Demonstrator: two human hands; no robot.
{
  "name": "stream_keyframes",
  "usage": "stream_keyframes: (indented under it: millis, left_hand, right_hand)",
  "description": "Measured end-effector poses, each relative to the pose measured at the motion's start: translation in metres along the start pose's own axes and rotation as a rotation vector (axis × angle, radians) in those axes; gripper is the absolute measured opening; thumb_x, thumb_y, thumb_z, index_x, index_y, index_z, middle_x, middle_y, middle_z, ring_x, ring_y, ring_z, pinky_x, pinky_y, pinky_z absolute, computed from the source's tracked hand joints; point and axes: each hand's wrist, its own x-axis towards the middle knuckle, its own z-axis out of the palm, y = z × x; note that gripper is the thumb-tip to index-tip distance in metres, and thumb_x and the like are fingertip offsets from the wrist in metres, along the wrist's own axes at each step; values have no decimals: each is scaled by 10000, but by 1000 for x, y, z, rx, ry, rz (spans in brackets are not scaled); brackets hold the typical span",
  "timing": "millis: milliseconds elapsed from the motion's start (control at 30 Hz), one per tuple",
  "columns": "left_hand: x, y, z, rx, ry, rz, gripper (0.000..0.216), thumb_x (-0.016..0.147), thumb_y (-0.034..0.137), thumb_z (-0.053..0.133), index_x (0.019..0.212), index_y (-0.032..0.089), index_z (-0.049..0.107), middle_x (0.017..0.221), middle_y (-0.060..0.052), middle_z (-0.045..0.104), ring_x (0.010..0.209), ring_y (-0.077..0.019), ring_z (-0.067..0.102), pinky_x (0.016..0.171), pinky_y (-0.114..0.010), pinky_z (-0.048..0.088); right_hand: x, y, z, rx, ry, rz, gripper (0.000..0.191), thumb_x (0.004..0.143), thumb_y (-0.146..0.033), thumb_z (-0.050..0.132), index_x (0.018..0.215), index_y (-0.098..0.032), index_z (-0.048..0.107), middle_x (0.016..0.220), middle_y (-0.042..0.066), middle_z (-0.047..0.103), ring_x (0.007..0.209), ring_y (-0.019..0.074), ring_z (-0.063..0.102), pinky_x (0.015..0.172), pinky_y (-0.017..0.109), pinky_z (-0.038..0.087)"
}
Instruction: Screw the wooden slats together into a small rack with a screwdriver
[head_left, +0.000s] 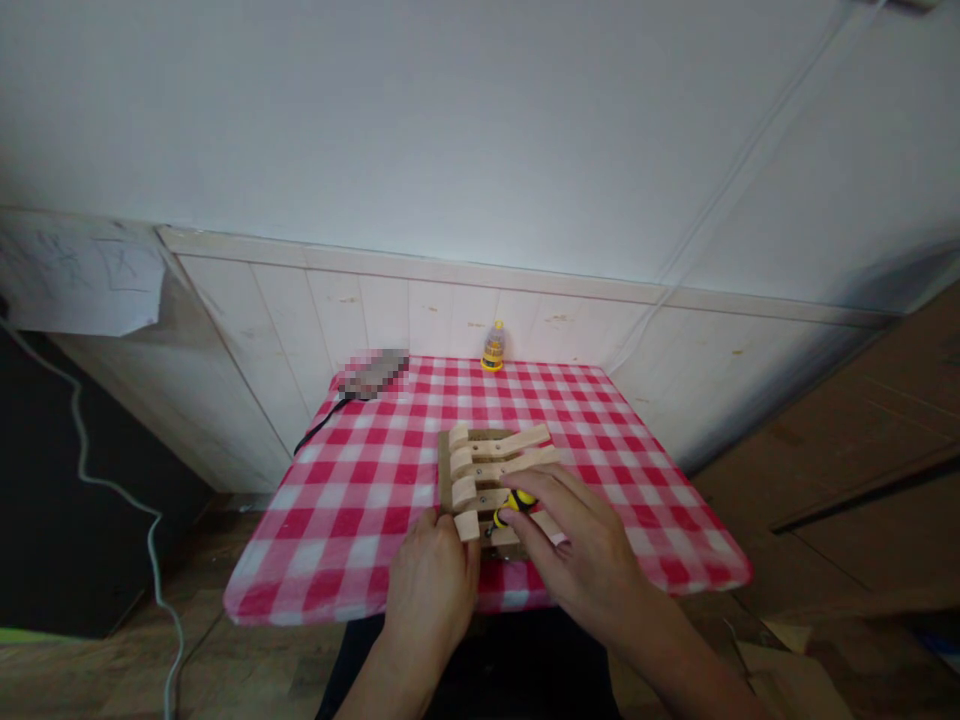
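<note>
A small wooden board [444, 470] lies on the checked cloth, with several pale wooden pieces in parallel rows across it. Each row has a curved block at its left end, and dark screw heads show along some rows. My left hand [433, 575] is closed at the board's near left corner, gripping the nearest curved block [466, 526]; its fingertips are partly hidden. In my right hand [581, 535] is a short yellow-and-black screwdriver [517, 502], pinched between thumb and fingers. The screwdriver slants down to the left, its tip by the screw of the nearest row.
A red-and-white checked cloth [360, 500] covers the table. At its back stands a yellow-capped bottle [493, 348] near the panelled wall. A blurred-out object [375, 374] with a black cord [321, 424] lies at the back left. A wooden cabinet [840, 500] stands on the right.
</note>
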Motion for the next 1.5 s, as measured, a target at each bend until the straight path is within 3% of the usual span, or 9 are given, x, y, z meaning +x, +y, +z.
stream_keyframes:
  millis: [133, 300, 533, 700, 833, 1000, 1100, 1233, 1500]
  left_hand:
    - [0, -1, 1, 4, 12, 11, 355, 1036, 261, 385, 1012, 126, 712, 1022, -145, 731, 929, -283, 737, 778, -366, 532]
    - [0, 1, -1, 4, 11, -14, 331, 1030, 264, 410, 1014, 127, 711, 1047, -140, 728, 944, -278, 734, 788, -357, 525]
    - [0, 1, -2, 6, 0, 5, 360, 1042, 269, 382, 999, 130, 710, 1007, -137, 727, 944, -271, 736, 766, -340, 518]
    - [-1, 1, -1, 7, -2, -12, 352, 1037, 273, 390, 985, 127, 706, 1029, -142, 725, 939, -282, 737, 761, -354, 518]
    - [-1, 1, -2, 2, 7, -5, 361, 1044, 272, 381, 984, 124, 705, 1016, -139, 723, 947, -274, 734, 766, -345, 515]
    - [0, 1, -2, 9, -16, -29, 331, 1035, 272, 412, 997, 124, 705, 1032, -139, 718, 948, -270, 733, 762, -341, 507]
    - [0, 1, -2, 6, -10, -9, 351, 1045, 282, 392, 1010, 124, 703, 1030, -138, 713, 951, -274, 733, 764, -346, 506]
    - [-1, 2, -4, 4, -35, -20, 341, 1043, 284, 400, 1032, 120, 699, 1058, -139, 710, 981, -274, 727, 784, -344, 506]
    - [0, 3, -6, 3, -57, -36, 308, 1028, 278, 437, 1023, 121, 702, 1067, -140, 716, 980, -268, 721, 806, -340, 506]
  right_hand:
    - [3, 1, 1, 26, 14, -15, 222, 969, -125, 628, 1155, -239, 670, 1060, 62, 731, 1000, 210, 714, 880, 339, 615]
    - [0, -5, -3, -31, -15, 19, 388, 957, -89, 564, 1319, -220, 614, 1249, 102, 707, 1171, 238, 675, 1012, 390, 576]
    - [2, 0, -1, -61, 12, 89, 182, 949, -170, 640, 1125, -215, 636, 983, 70, 750, 886, 235, 735, 787, 368, 619]
    - [1, -1, -2, -15, 23, 82, 203, 954, -163, 629, 1142, -240, 629, 1055, 72, 750, 974, 239, 733, 842, 372, 607]
    - [0, 5, 0, -38, 21, 47, 84, 976, -248, 673, 1054, -238, 643, 955, 48, 748, 888, 220, 736, 776, 330, 599]
    - [1, 11, 1, -92, 19, 61, 178, 976, -377, 693, 962, -212, 627, 820, 31, 716, 761, 208, 719, 653, 295, 571]
    - [2, 4, -2, -18, -27, 60, 119, 996, -278, 648, 1102, -223, 641, 990, 62, 738, 939, 227, 725, 803, 339, 593]
    - [0, -6, -6, 54, -90, 106, 309, 958, -133, 597, 1240, -257, 622, 1168, 68, 729, 1133, 236, 682, 975, 405, 563]
    - [0, 9, 2, -58, -16, 159, 127, 941, -264, 687, 1062, -229, 672, 904, 47, 775, 781, 209, 744, 692, 305, 597]
